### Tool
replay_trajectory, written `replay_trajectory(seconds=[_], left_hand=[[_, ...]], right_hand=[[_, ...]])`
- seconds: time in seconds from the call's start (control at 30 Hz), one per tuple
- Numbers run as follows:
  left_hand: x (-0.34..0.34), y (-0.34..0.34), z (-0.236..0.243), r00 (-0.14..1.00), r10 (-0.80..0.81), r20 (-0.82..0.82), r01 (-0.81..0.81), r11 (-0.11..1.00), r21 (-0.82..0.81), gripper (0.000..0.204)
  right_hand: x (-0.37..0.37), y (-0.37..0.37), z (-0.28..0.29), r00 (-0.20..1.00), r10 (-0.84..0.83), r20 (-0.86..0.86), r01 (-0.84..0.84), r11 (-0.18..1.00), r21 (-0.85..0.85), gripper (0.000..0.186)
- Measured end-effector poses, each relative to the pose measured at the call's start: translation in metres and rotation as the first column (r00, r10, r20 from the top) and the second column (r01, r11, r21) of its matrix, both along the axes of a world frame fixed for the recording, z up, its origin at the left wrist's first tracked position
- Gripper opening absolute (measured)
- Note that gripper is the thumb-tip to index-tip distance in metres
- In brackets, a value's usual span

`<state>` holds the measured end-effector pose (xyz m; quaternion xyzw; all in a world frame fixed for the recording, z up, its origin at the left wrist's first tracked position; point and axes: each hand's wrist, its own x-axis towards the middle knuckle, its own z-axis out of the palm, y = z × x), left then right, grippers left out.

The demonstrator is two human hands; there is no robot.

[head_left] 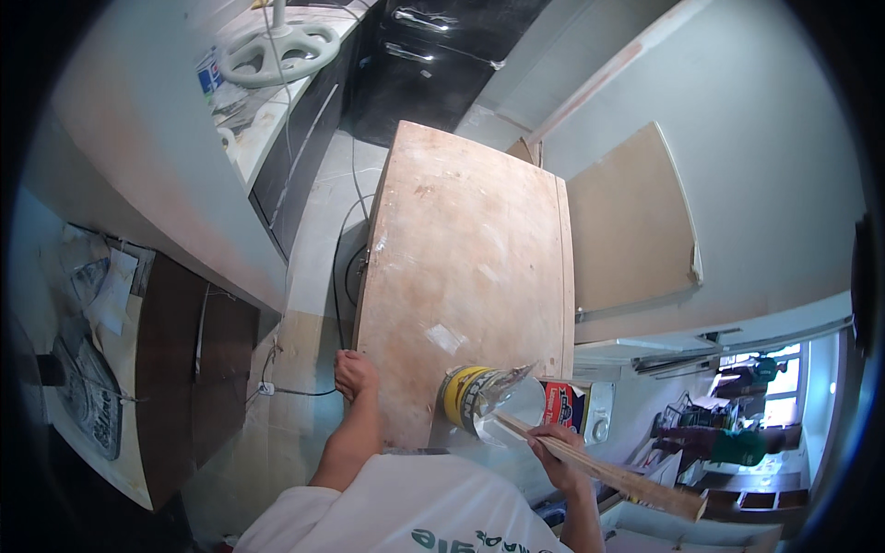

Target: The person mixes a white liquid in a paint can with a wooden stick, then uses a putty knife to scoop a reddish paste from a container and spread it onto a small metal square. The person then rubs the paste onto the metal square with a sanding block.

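Observation:
My left hand (357, 373) is curled at the left edge of the pale wooden table (461, 258), beside a dark cable (313, 394); what its fingers hold is unclear. My right hand (555, 447) grips a long wooden stick (627, 481). The stick's upper end reaches into an open yellow can (461, 394) with a crumpled silvery rim at the table's near end. A red-labelled rectangular container (560, 405) stands just right of that can.
A counter (267, 129) holds a white wheel-like piece (277, 55). Black cabinets (415, 64) stand behind. A brown cabinet (198, 369) is at left. A board (636, 221) leans on the right wall. Two people in green tops (742, 446) (761, 370) are in the far-right room.

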<state>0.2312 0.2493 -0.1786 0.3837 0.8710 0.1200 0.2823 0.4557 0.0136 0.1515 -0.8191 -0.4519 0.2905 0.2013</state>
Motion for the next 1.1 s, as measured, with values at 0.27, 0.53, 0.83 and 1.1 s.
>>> replay_trajectory(seconds=[0.27,0.53,0.83,1.1], left_hand=[[0.002,0.001,0.004,1.000,-0.005,-0.026,0.005,1.000,0.026,0.034],[0.000,0.001,0.007,1.000,0.012,-0.002,-0.012,1.000,0.021,0.036],[-0.008,-0.002,-0.036,0.983,0.076,0.165,-0.088,0.994,0.066,0.029],[-0.121,-0.020,-0.112,0.847,-0.081,0.525,-0.074,0.961,0.268,0.018]], right_hand=[[-0.003,-0.004,-0.028,0.986,-0.007,-0.165,0.032,0.989,0.146,0.016],[0.020,-0.016,-0.030,0.984,-0.110,-0.143,0.134,0.976,0.169,0.013],[0.003,0.002,-0.035,1.000,-0.028,-0.011,0.030,0.969,0.246,0.017],[0.001,-0.014,-0.010,0.966,0.110,-0.235,-0.101,0.993,0.053,0.017]])
